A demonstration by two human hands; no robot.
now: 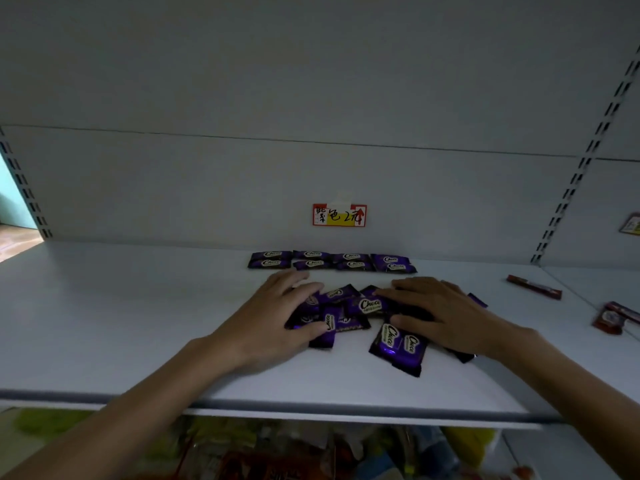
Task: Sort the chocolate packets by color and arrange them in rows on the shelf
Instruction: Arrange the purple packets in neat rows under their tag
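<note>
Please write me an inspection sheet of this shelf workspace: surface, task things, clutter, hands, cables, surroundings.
Surface: white shelf board, dimly lit.
Job's things: row of purple chocolate packets along the back panel; loose purple pile nearer the front; red packets far right.
Clutter: nothing seen.
Hands: left hand and right hand rest on the pile, fingers spread.
Cables: nothing seen.
Surroundings: handwritten price label on the back panel; slotted upright; blurred goods on the shelf below.

A jumble of purple packets (pixel 370 305) lies on the white shelf (pixel 121 306), a neat purple row (pixel 331 260) behind it.
</note>
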